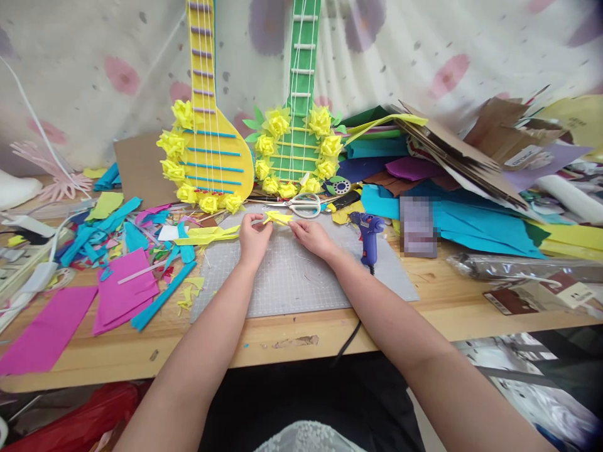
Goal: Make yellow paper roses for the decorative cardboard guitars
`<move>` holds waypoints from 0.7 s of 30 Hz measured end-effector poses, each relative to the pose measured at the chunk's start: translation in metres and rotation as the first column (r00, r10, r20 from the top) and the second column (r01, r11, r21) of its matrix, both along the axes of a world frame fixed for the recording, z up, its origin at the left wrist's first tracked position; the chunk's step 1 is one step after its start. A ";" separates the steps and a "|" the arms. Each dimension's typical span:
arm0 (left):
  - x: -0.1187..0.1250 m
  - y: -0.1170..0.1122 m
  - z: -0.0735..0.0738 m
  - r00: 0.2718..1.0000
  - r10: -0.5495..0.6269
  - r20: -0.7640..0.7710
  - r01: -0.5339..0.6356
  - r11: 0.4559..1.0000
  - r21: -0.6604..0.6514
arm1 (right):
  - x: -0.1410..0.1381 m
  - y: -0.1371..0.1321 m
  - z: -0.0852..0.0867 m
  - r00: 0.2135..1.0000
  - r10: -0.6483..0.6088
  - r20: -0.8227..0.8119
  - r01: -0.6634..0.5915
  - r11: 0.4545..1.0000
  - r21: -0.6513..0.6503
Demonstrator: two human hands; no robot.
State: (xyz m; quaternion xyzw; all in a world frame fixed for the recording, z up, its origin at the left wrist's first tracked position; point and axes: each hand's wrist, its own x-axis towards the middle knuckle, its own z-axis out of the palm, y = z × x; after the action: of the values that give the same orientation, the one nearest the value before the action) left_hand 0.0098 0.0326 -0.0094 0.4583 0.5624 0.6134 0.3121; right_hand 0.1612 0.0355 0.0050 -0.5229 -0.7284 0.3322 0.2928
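Observation:
Both my hands meet over a grey cutting mat (301, 282) on the wooden table. My left hand (253, 237) and my right hand (311, 236) pinch a small piece of yellow foam (277, 218) between their fingertips, one hand at each end. A yellow foam strip (207, 235) lies on the mat just left of my left hand. White-handled scissors (301, 204) rest right behind the hands. A purple glue gun (369, 238) stands on the mat to the right of my right hand.
A yellow foam guitar (211, 157) and a green foam guitar (296, 144), both edged with yellow flowers, lean on the wall. Pink sheets (125, 292) and blue scraps (162, 295) cover the left. Stacked coloured sheets (471, 220) and cardboard (452, 150) fill the right.

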 end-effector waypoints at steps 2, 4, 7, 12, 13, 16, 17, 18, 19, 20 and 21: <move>-0.001 -0.002 0.003 0.988 0.078 -0.133 -0.069 0.995 0.072 | -0.002 0.000 0.000 0.999 -0.043 0.025 0.042 0.999 0.034; -0.002 -0.004 0.005 0.964 0.146 -0.225 -0.114 0.982 0.149 | -0.003 0.000 -0.001 0.996 -0.074 0.052 0.070 0.995 0.068; -0.003 -0.005 0.005 0.944 0.152 -0.292 -0.099 0.977 0.187 | -0.003 0.001 -0.002 0.994 -0.078 0.071 0.072 0.993 0.090; -0.005 -0.002 0.001 0.946 0.082 -0.315 -0.050 0.993 0.109 | -0.002 -0.001 -0.002 1.000 -0.007 0.025 0.004 0.996 0.089; -0.005 -0.002 0.001 0.946 0.078 -0.315 -0.047 0.994 0.103 | -0.002 -0.001 -0.001 1.000 0.009 0.011 -0.010 0.996 0.084; -0.003 -0.003 0.004 0.948 0.070 -0.311 -0.040 0.994 0.102 | -0.003 -0.003 0.001 0.999 0.034 -0.030 -0.032 0.997 0.063; -0.003 -0.004 0.005 0.951 0.069 -0.303 -0.038 0.994 0.104 | -0.003 -0.004 0.002 0.999 0.033 -0.036 -0.030 0.998 0.060; -0.002 -0.005 0.006 0.953 0.070 -0.294 -0.040 0.993 0.107 | -0.004 -0.004 0.002 0.999 0.028 -0.037 -0.025 0.998 0.059; -0.002 -0.006 0.007 0.956 0.071 -0.285 -0.042 0.993 0.108 | -0.004 -0.004 0.002 0.999 0.021 -0.033 -0.019 0.998 0.061; -0.002 -0.007 0.007 0.959 0.069 -0.274 -0.042 0.994 0.105 | -0.004 -0.004 0.002 1.000 0.015 -0.027 -0.013 0.998 0.066; -0.001 -0.007 0.007 0.963 0.065 -0.263 -0.039 0.994 0.101 | -0.005 -0.004 0.002 1.000 0.010 -0.020 -0.009 0.997 0.073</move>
State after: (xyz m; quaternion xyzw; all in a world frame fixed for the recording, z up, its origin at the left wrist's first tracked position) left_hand 0.0084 0.0260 -0.0021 0.5359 0.5812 0.5803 0.1955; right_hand 0.1566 0.0314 0.0069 -0.5051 -0.7394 0.3121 0.3174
